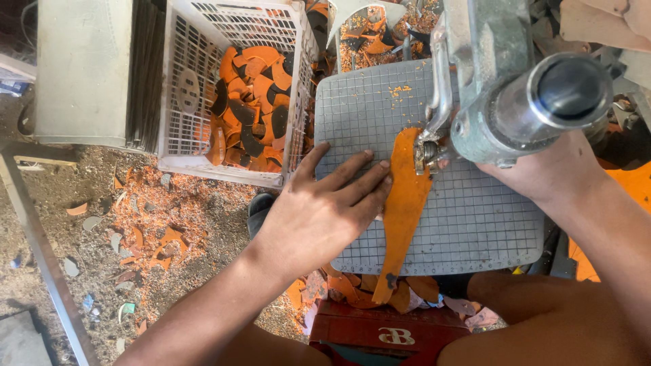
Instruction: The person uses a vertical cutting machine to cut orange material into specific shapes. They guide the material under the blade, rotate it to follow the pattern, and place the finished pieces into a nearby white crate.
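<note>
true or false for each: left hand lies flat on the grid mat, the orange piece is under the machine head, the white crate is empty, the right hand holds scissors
1. The left hand lies flat on the grey grid mat. True.
2. The orange piece has its upper end at the machine head. True.
3. The white crate is empty. False: it holds orange and black cut pieces.
4. The right hand holds scissors. False: no scissors show; it sits beside the machine, partly hidden.
</note>
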